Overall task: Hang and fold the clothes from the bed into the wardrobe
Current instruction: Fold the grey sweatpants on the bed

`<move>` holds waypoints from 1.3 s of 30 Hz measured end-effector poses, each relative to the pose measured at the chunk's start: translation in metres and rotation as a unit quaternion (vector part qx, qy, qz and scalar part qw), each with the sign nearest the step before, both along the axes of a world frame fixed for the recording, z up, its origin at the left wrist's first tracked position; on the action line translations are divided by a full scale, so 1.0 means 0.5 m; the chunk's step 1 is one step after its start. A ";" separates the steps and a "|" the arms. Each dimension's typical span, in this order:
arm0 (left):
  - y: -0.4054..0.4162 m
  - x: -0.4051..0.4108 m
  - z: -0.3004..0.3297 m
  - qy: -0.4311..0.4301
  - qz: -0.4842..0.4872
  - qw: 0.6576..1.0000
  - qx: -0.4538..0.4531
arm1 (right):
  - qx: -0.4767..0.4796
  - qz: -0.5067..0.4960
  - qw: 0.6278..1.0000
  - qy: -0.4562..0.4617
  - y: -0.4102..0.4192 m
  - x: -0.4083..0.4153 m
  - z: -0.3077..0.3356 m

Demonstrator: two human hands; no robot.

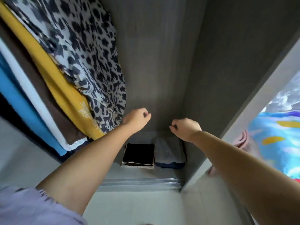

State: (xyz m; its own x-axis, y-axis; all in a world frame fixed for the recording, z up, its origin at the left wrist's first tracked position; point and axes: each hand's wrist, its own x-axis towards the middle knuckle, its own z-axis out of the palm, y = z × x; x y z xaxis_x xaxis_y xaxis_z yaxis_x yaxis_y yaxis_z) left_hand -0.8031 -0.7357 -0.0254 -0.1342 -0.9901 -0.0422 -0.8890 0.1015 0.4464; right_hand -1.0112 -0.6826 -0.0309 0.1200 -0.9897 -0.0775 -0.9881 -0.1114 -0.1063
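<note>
I look down into a grey wardrobe (155, 62). My left hand (138, 119) and my right hand (185, 127) reach side by side into it, both with fingers curled and thumb against the fingers. No cloth shows in either hand. Below them, on the wardrobe floor, lie a folded black garment (138, 153) and a folded grey garment (168, 151) side by side. At the left hang a black-and-white spotted garment (90, 54), a yellow one (53, 75), a brown one (32, 75) and a blue one (14, 95). The left hand is close beside the spotted garment's hem.
The wardrobe's right side panel (235, 46) stands close to my right arm. Beyond it is the bed with a bright blue patterned sheet (276, 135) and a pink cloth (241, 140) at its edge. A metal sliding-door rail (139, 182) runs along the floor.
</note>
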 end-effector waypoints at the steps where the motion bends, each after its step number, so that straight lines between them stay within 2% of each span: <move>1: 0.030 -0.008 0.004 -0.003 -0.001 1.000 0.000 | 0.001 -0.003 1.000 0.001 0.030 -0.006 0.002; 7: 0.271 -0.103 -0.002 -0.035 -0.071 0.996 0.029 | -0.006 -0.037 0.999 0.002 0.283 -0.084 0.015; 13: 0.472 -0.310 0.022 -0.092 -0.246 0.964 0.035 | 0.054 -0.171 0.984 -0.003 0.576 -0.279 0.051; 19: 0.594 -0.566 0.087 -0.107 -0.378 0.919 0.008 | 0.090 -0.338 0.937 -0.021 0.838 -0.483 0.090; 27: 0.747 -0.896 0.094 -0.116 -0.547 0.828 -0.046 | 0.124 -0.507 0.852 -0.035 1.097 -0.700 0.069; 33: 0.799 -1.125 0.054 -0.130 -0.633 0.762 -0.041 | 0.169 -0.585 0.791 -0.051 1.181 -0.853 0.034; 39: 0.794 -1.355 0.040 -0.140 -0.684 0.716 -0.020 | 0.139 -0.649 0.747 -0.048 1.213 -1.009 0.021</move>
